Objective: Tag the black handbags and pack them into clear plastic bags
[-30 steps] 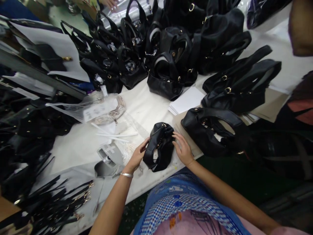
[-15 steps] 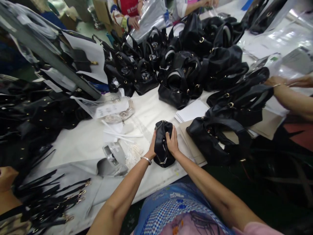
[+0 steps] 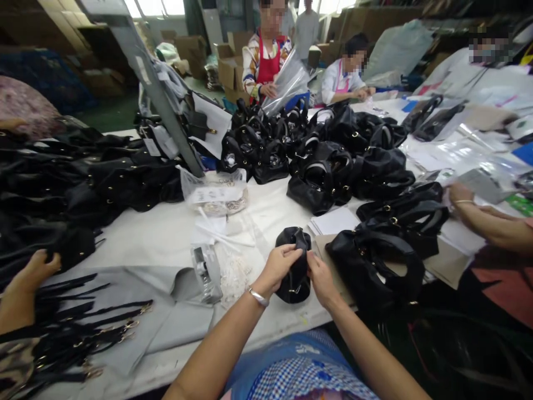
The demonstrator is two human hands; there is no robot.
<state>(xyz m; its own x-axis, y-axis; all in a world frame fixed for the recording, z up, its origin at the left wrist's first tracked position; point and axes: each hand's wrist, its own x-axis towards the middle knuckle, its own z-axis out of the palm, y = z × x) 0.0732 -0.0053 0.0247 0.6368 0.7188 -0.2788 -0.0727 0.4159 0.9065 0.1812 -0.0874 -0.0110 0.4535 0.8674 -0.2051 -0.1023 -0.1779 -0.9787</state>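
Note:
A small black handbag [image 3: 295, 289] stands on the white table in front of me, its top facing up. My left hand [image 3: 280, 268] reaches over its top from the left, thumb and fingers pinched together on it near the middle. On the opposite side my right hand [image 3: 320, 276] pinches the bag's upper right edge. What exactly lies between the fingertips is too small to make out. Close by on the right, a larger black handbag [image 3: 375, 272] with a wide handle rests on brown card.
Many black handbags [image 3: 320, 178] crowd the table's far side. Left of me are a tape dispenser [image 3: 206, 272], a plastic bag of strings [image 3: 216, 194] and black straps with gold clasps [image 3: 95, 333]. White paper sheets [image 3: 335, 221] lie ahead. Co-workers' hands [image 3: 35, 272] are at both sides.
My view has tilted up, showing more of the room. My left hand has gone from the bag's left side onto its top; both hands now pinch instead of clasping its sides.

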